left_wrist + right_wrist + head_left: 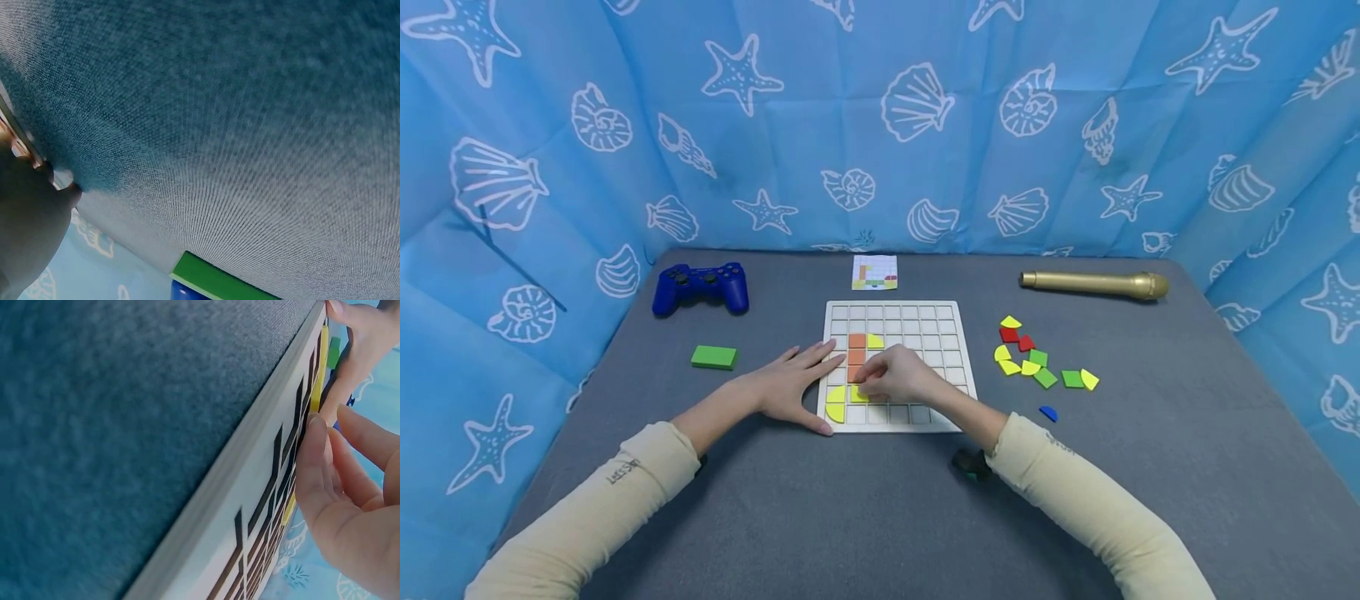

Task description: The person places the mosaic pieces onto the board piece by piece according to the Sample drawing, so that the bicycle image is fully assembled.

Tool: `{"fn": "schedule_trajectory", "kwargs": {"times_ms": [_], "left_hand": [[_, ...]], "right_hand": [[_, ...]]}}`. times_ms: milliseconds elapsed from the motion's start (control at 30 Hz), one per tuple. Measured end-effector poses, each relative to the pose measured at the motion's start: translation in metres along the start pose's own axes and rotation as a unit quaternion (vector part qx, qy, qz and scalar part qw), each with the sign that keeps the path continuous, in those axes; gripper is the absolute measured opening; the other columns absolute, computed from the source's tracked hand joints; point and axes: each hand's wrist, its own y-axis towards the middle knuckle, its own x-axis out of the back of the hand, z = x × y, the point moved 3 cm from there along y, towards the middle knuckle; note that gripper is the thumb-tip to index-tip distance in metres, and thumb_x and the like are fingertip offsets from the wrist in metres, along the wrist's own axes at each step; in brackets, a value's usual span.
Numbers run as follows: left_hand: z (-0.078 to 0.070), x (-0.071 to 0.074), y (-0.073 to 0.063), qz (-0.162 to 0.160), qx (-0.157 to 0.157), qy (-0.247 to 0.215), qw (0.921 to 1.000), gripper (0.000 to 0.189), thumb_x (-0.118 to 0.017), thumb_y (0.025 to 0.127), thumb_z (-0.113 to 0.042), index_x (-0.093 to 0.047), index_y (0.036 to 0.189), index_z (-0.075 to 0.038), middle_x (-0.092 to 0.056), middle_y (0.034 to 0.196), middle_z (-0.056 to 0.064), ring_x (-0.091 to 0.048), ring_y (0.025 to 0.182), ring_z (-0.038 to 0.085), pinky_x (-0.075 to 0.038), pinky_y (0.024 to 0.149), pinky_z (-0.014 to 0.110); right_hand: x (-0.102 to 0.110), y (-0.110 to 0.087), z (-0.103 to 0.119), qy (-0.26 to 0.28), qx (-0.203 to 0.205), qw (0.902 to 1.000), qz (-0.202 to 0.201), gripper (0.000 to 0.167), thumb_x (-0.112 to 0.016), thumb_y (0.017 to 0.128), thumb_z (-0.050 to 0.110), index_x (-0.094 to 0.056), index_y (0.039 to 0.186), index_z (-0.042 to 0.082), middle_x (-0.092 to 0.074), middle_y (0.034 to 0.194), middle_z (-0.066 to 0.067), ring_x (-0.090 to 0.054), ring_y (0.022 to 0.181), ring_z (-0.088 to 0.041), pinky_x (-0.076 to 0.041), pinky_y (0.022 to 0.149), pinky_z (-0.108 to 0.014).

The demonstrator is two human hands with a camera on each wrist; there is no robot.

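Note:
A white gridded board [937, 350] lies on the grey table. My left hand [786, 390] rests with fingers spread along its left side, thumb at the near left corner; the left wrist view shows this hand [34, 219] dark at the edge. Over the board's lower left, my right hand [895, 375] has bent fingers, its tips right at a yellow piece [859, 395]. A gap shows between its thumb and index finger in the right wrist view. Orange squares [857, 356] form a column; yellow quarter-rounds [836, 412] sit left of it, another [875, 341] to its right.
Loose yellow, red and green pieces [1038, 358] lie right of the board, with a blue piece [1048, 413] nearer. A pattern card [875, 272] lies behind it. Also here are a green block [714, 357], a blue game controller [702, 287] and a gold microphone [1093, 284].

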Motion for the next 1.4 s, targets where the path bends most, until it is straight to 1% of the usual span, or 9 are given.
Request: {"fn": "schedule_trajectory", "kwargs": {"times_ms": [133,300,467,667,800,900,1033,1267,1400], "left_hand": [[0.001,0.000,-0.001,-0.003,-0.001,-0.002,1.0000,0.114,-0.053,0.071,-0.082,-0.008,0.155,-0.020,0.003,0.159,0.006,-0.001,0.144,0.024,-0.006,0.111,0.053],[0.001,-0.001,-0.001,-0.007,-0.005,-0.002,1.0000,0.114,-0.053,0.070,-0.082,-0.008,0.155,-0.020,0.003,0.159,0.006,-0.002,0.144,0.024,-0.006,0.111,0.053],[0.001,0.000,-0.001,-0.006,-0.003,0.000,1.0000,0.114,-0.053,0.071,-0.082,-0.008,0.155,-0.020,0.004,0.159,0.005,-0.001,0.144,0.023,-0.006,0.112,0.053],[0.001,0.001,-0.002,-0.002,-0.002,-0.002,1.0000,0.114,-0.054,0.071,-0.081,-0.007,0.155,-0.020,0.004,0.159,0.005,0.000,0.144,0.022,-0.005,0.112,0.052],[0.001,0.000,-0.001,-0.003,-0.002,-0.002,1.0000,0.114,-0.054,0.071,-0.082,-0.007,0.155,-0.020,0.004,0.159,0.005,0.000,0.144,0.022,-0.005,0.112,0.052],[0.001,-0.001,-0.001,-0.005,-0.002,0.001,1.0000,0.115,-0.053,0.070,-0.083,-0.008,0.155,-0.020,0.003,0.159,0.006,-0.001,0.144,0.022,-0.005,0.112,0.051],[0.000,-0.001,0.000,-0.004,-0.001,0.005,1.0000,0.115,-0.053,0.070,-0.083,-0.008,0.155,-0.020,0.003,0.159,0.006,-0.001,0.144,0.022,-0.005,0.112,0.051],[0.000,0.000,-0.001,-0.005,-0.002,0.009,0.9999,0.115,-0.054,0.070,-0.082,-0.008,0.155,-0.020,0.002,0.159,0.006,-0.002,0.144,0.023,-0.005,0.112,0.051],[0.000,0.000,-0.001,-0.005,-0.002,0.008,1.0000,0.115,-0.054,0.070,-0.082,-0.008,0.155,-0.020,0.003,0.159,0.006,-0.001,0.144,0.023,-0.005,0.112,0.051]], "right_hand": [[-0.002,0.001,0.001,0.014,-0.005,0.9999,0.002,0.010,-0.069,0.088,0.009,-0.075,0.096,0.007,-0.069,0.084,0.000,-0.062,0.067,-0.013,-0.050,0.058,-0.024],[-0.003,0.001,0.003,0.031,-0.013,0.9994,0.004,0.012,-0.066,0.091,0.009,-0.074,0.099,0.005,-0.069,0.083,-0.002,-0.064,0.072,-0.015,-0.052,0.061,-0.027],[-0.001,0.000,0.001,0.052,-0.031,0.9981,0.009,0.014,-0.063,0.093,0.013,-0.073,0.101,0.005,-0.068,0.082,-0.003,-0.063,0.072,-0.015,-0.052,0.063,-0.028],[0.003,-0.002,-0.002,0.116,-0.059,0.9909,0.035,0.021,-0.061,0.095,0.018,-0.071,0.107,0.003,-0.070,0.088,-0.007,-0.065,0.080,-0.017,-0.053,0.071,-0.031],[0.007,-0.005,-0.007,0.136,-0.072,0.9864,0.058,0.025,-0.061,0.095,0.022,-0.070,0.112,0.005,-0.070,0.095,-0.006,-0.066,0.087,-0.018,-0.054,0.075,-0.032],[0.012,-0.008,-0.013,0.145,-0.082,0.9836,0.069,0.027,-0.060,0.096,0.023,-0.069,0.115,0.005,-0.069,0.099,-0.006,-0.065,0.089,-0.018,-0.053,0.076,-0.032],[0.021,-0.014,-0.021,0.153,-0.090,0.9815,0.072,0.029,-0.060,0.096,0.021,-0.067,0.117,0.004,-0.069,0.098,-0.008,-0.064,0.087,-0.019,-0.053,0.076,-0.031],[0.041,-0.026,-0.036,0.146,-0.075,0.9832,0.081,0.035,-0.058,0.097,0.023,-0.062,0.123,0.001,-0.068,0.102,-0.010,-0.063,0.090,-0.022,-0.052,0.081,-0.034],[0.054,-0.032,-0.049,0.161,-0.074,0.9814,0.074,0.038,-0.058,0.097,0.024,-0.060,0.126,0.000,-0.067,0.105,-0.012,-0.064,0.093,-0.023,-0.051,0.083,-0.035]]}}
